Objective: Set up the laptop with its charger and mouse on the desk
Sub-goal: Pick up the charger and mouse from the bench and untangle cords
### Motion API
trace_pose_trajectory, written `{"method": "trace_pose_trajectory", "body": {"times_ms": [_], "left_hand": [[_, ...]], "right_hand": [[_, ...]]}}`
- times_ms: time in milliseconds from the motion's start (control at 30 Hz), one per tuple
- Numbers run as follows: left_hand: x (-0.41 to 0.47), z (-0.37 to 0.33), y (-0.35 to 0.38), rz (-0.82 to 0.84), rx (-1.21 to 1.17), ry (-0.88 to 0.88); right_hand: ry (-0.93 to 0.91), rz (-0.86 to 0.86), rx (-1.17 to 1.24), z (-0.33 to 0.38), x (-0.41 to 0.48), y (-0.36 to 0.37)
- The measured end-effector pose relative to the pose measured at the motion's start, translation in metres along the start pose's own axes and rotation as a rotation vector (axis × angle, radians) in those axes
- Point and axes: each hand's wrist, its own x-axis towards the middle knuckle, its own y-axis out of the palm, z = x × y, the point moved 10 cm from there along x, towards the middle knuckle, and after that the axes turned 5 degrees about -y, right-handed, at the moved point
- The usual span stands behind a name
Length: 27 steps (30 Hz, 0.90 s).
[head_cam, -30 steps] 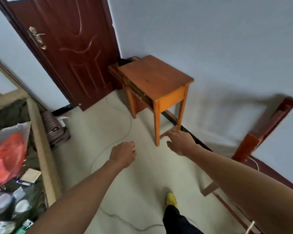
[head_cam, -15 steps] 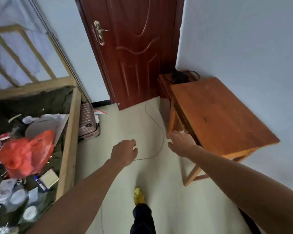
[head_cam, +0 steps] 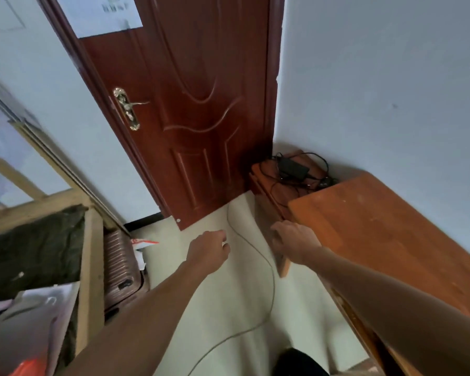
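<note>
Pale floor (head_cam: 223, 308) fills the near ground, and a thin grey cable (head_cam: 266, 270) curls across it between two bare forearms. The left hand (head_cam: 208, 252) hangs over the floor with its fingers curled loosely in, gripping nothing. The right hand (head_cam: 293, 241) reaches forward with fingers spread open and empty, at the near corner of the wooden desk (head_cam: 385, 240); whether it touches the edge cannot be told. The desk top is bare wood running along the right-hand wall. Left of the arms, a ribbed brown suitcase (head_cam: 120, 270) stands against a wooden bed frame (head_cam: 91, 267). Beyond the desk's far end, a lower dark wooden stand (head_cam: 266, 183) sits in the corner, and on it lies the black charger (head_cam: 293, 167) with its cords tangled around it. Behind it all stands a closed red-brown door (head_cam: 201, 109) with a brass handle (head_cam: 126, 108).
</note>
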Motion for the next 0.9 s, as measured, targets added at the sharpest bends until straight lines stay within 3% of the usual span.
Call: {"method": "trace_pose_trajectory", "body": {"times_ms": [567, 767, 900], "left_hand": [[0.375, -0.033, -0.015, 0.166, 0.016, 0.119], [0.482, -0.060, 0.009, 0.269, 0.033, 0.239], [0.546, -0.094, 0.025, 0.337, 0.047, 0.414]], "right_hand": [[0.257, 0.044, 0.141, -0.153, 0.299, -0.020], [0.497, 0.037, 0.188, -0.228, 0.342, -0.015], [0.752, 0.002, 0.290, -0.270, 0.350, 0.001]]}}
